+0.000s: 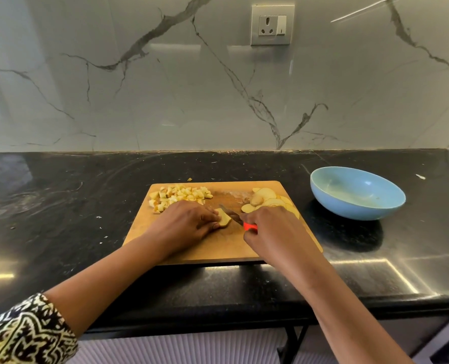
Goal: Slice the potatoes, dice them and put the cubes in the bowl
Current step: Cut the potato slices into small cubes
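A wooden cutting board (218,248) lay on the black bench (86,206), close to its front edge and about midway along it. Near the middle of the board, the left hand (189,219) pressed down on 1 potato piece (223,218), fingertips curled over its left side. The right hand (266,227) gripped a knife (233,215) by its red handle, fingers wrapped round it. The dark blade pointed toward the board's far left and met the right side of the held piece; whether it had bitten in was hard to judge from this angle.

A heap of potato cubes (181,195) sat at the board's far left corner, just beyond the left hand's knuckles. A loose pile of potato slices (268,199) lay at the far right corner, just beyond the right hand. 1 small scrap (189,179) rested on the bench just past the board's far edge.

A blue bowl (349,208) stood on the bench to the right of the board, apart from it, with faint smears inside. A patterned sleeve (26,334) covered the left arm above the elbow. A wall socket (272,24) sat in the marbled wall behind the bench.
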Demonstrator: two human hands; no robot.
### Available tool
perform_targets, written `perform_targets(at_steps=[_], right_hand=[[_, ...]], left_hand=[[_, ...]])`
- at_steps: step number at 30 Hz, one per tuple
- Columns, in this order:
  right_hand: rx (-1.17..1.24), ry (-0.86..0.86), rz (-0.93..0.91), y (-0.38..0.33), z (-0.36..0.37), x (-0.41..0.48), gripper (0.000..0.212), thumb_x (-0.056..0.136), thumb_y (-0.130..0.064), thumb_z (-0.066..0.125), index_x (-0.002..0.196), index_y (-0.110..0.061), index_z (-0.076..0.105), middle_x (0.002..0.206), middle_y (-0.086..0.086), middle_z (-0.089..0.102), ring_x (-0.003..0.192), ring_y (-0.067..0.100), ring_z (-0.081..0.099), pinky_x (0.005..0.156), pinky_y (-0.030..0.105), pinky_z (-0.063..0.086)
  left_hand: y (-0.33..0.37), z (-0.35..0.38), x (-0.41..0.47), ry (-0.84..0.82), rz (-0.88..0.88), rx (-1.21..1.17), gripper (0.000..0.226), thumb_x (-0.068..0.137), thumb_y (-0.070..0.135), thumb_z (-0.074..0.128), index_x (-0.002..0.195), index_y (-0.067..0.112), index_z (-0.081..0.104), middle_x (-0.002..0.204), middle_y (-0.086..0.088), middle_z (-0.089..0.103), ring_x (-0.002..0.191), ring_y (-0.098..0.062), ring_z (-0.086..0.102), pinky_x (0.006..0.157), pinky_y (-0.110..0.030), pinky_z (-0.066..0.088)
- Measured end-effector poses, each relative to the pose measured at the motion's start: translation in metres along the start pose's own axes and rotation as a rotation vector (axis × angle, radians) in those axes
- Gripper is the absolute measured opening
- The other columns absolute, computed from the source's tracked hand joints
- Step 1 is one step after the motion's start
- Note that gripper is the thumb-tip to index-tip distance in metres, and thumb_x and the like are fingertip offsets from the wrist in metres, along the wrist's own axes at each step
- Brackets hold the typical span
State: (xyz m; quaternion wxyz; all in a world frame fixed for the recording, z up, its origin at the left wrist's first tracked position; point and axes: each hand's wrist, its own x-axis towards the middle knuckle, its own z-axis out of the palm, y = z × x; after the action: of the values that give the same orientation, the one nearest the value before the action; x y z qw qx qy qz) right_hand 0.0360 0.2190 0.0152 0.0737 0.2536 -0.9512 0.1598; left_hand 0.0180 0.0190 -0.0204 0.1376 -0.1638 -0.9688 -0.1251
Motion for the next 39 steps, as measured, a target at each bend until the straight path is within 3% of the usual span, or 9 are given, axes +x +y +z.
perform_targets(at_steps=[5, 9, 14, 17, 22, 27, 32, 35, 39], right_hand=[[-0.109, -0.064, -0.032, -0.012, 0.001, 0.004, 0.023, 0.096, -0.018, 0.048, 0.114, -0.017, 0.062, 0.076, -0.005, 0.049, 0.076, 0.013, 0.052, 0.059, 0.024, 0.036], [-0.122, -0.098, -0.047, -0.008, -0.007, -0.020, 0.031, 0.096, -0.016, 0.047, 0.123, -0.020, 0.059, 0.097, -0.001, 0.061, 0.079, 0.014, 0.053, 0.065, 0.024, 0.041], [-0.125, -0.155, -0.020, -0.005, -0.027, -0.036, 0.029, 0.094, -0.021, 0.051, 0.120, -0.022, 0.063, 0.104, -0.001, 0.066, 0.091, 0.015, 0.060, 0.076, 0.026, 0.049], [-0.117, -0.127, -0.032, -0.001, -0.034, -0.038, 0.030, 0.092, -0.021, 0.052, 0.117, -0.024, 0.066, 0.096, -0.001, 0.067, 0.083, 0.014, 0.060, 0.069, 0.027, 0.048], [-0.033, -0.027, -0.021, 0.001, -0.033, -0.037, 0.040, 0.093, -0.024, 0.051, 0.132, -0.033, 0.056, 0.090, -0.006, 0.059, 0.069, 0.006, 0.049, 0.057, 0.020, 0.038], [-0.003, 0.064, -0.018, -0.004, -0.013, -0.021, 0.042, 0.095, -0.023, 0.050, 0.135, -0.032, 0.053, 0.104, -0.003, 0.067, 0.066, 0.006, 0.048, 0.053, 0.019, 0.038], [-0.018, 0.004, -0.033, -0.008, -0.002, -0.012, 0.039, 0.095, -0.025, 0.050, 0.133, -0.030, 0.055, 0.113, -0.007, 0.067, 0.079, 0.009, 0.058, 0.065, 0.024, 0.050], [-0.081, -0.013, -0.032, -0.012, 0.003, -0.004, 0.034, 0.096, -0.024, 0.049, 0.129, -0.024, 0.058, 0.103, -0.004, 0.065, 0.082, 0.012, 0.056, 0.061, 0.024, 0.044], [-0.179, -0.018, -0.073, -0.025, 0.012, 0.003, 0.023, 0.098, -0.018, 0.046, 0.116, -0.017, 0.061, 0.084, -0.002, 0.049, 0.075, 0.014, 0.047, 0.060, 0.026, 0.036]], left_hand=[[-0.001, 0.002, 0.000, 0.012, -0.012, 0.014, 0.031, 0.092, 0.035, 0.059, 0.120, 0.024, 0.065, 0.119, 0.006, 0.066, 0.108, -0.006, 0.061, 0.096, -0.022, 0.047], [-0.001, 0.002, 0.000, 0.000, -0.001, 0.026, 0.032, 0.092, 0.036, 0.057, 0.121, 0.023, 0.064, 0.119, 0.005, 0.066, 0.107, -0.009, 0.062, 0.094, -0.025, 0.048], [-0.002, 0.002, -0.002, 0.014, 0.006, 0.015, 0.033, 0.093, 0.037, 0.055, 0.121, 0.023, 0.063, 0.119, 0.005, 0.066, 0.106, -0.009, 0.062, 0.094, -0.026, 0.049], [-0.002, 0.002, -0.005, 0.036, 0.008, -0.003, 0.032, 0.092, 0.036, 0.057, 0.120, 0.023, 0.064, 0.119, 0.006, 0.066, 0.105, -0.007, 0.062, 0.093, -0.021, 0.048], [-0.002, 0.001, -0.010, 0.069, 0.013, -0.050, 0.029, 0.090, 0.031, 0.062, 0.115, 0.020, 0.067, 0.117, 0.004, 0.067, 0.103, -0.007, 0.063, 0.092, -0.020, 0.048], [-0.004, 0.000, -0.013, 0.033, 0.022, -0.036, 0.030, 0.092, 0.031, 0.060, 0.119, 0.022, 0.065, 0.121, 0.006, 0.065, 0.110, -0.006, 0.061, 0.097, -0.026, 0.048], [-0.010, -0.007, -0.013, -0.068, 0.047, -0.048, 0.031, 0.095, 0.033, 0.053, 0.123, 0.025, 0.063, 0.124, 0.009, 0.063, 0.111, -0.006, 0.060, 0.097, -0.030, 0.048], [-0.014, -0.010, -0.012, -0.137, 0.075, -0.069, 0.032, 0.096, 0.033, 0.051, 0.125, 0.024, 0.061, 0.128, 0.010, 0.060, 0.116, -0.006, 0.057, 0.102, -0.031, 0.045], [-0.016, -0.009, -0.011, -0.180, 0.096, -0.054, 0.033, 0.097, 0.034, 0.048, 0.127, 0.024, 0.060, 0.132, 0.013, 0.055, 0.123, -0.001, 0.049, 0.112, -0.026, 0.032]])
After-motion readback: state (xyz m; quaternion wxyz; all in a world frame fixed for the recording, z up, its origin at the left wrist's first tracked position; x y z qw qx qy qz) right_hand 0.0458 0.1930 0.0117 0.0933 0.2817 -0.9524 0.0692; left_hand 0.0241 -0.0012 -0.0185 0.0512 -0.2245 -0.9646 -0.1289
